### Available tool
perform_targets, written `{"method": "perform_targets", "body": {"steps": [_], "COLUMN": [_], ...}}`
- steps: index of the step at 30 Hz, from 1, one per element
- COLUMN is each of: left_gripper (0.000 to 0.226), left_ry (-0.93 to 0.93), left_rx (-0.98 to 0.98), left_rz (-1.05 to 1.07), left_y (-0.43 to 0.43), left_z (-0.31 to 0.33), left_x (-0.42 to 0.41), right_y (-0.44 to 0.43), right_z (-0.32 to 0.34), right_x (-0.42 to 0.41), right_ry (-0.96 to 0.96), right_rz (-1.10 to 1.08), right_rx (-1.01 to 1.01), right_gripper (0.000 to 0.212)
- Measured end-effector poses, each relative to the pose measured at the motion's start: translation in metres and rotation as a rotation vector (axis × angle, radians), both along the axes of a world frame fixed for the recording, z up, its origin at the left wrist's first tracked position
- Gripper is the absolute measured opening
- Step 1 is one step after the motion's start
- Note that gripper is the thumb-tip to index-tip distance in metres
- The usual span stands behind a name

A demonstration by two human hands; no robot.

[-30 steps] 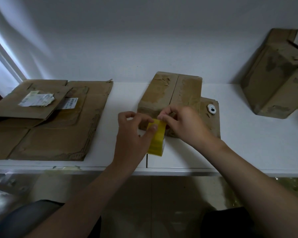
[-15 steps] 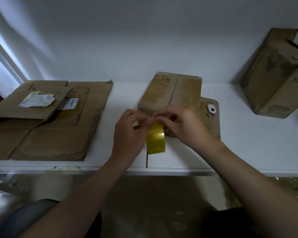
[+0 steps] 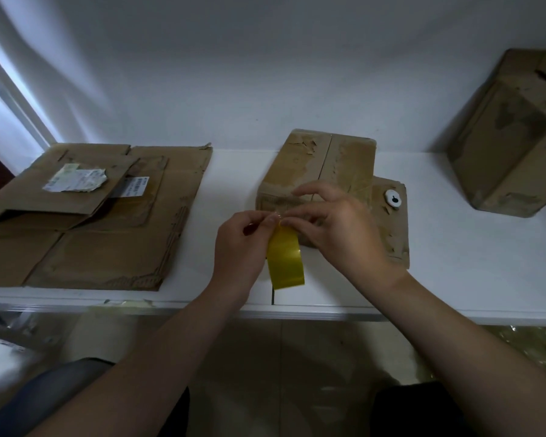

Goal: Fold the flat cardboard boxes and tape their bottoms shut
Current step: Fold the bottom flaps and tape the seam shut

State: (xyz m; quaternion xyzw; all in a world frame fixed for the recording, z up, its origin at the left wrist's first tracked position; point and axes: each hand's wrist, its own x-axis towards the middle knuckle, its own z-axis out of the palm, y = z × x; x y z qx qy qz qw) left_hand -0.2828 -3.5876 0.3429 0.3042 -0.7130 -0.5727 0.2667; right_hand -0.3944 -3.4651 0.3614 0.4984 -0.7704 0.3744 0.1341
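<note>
Where the two hands meet, the top end of the tape [image 3: 286,260] is covered by fingertips, so its upper edge cannot be made out. The left hand [image 3: 240,244] and right hand [image 3: 338,228] also hide most of the near face of the box [image 3: 300,165], which stands at the middle of the bench [image 3: 470,253], its two top flaps closed along a seam. A flap at its right lies flat on the bench and carries a small white round thing [image 3: 393,199] that is too small to identify. A second box [image 3: 511,146] at far right is tilted and cut off by the frame edge. On the left lies a stack of flat cardboard [image 3: 108,247], with labels whose print is unreadable.

The tape is a short yellow strip that hangs down from the fingers [image 3: 267,220], just in front of the box's near face and above the bench's front edge. Each hand's thumb and forefinger are closed on its top end, left and right fingertips touching. The right hand's other fingers are spread above the box.
</note>
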Motion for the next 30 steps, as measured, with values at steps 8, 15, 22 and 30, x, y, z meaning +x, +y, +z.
{"method": "perform_targets", "body": {"steps": [8, 15, 22, 30], "left_gripper": [0.007, 0.042, 0.039, 0.033], "left_ry": [0.086, 0.044, 0.067, -0.023], "left_rx": [0.018, 0.532, 0.566, 0.306], "left_rz": [-0.032, -0.168, -0.247, -0.266], "left_y": [0.003, 0.001, -0.002, -0.011], "left_z": [0.005, 0.013, 0.016, 0.020], "left_x": [0.002, -0.001, 0.001, 0.007], "right_y": [-0.001, 0.000, 0.001, -0.006], "right_z": [0.000, 0.001, 0.002, 0.018], "right_x": [-0.006, -0.005, 0.003, -0.004], "right_ry": [-0.307, -0.253, 0.110, -0.324], "right_rz": [0.092, 0.037, 0.032, -0.190], "right_rx": [0.004, -0.023, 0.041, 0.066], "right_gripper": [0.008, 0.006, 0.023, 0.020]}}
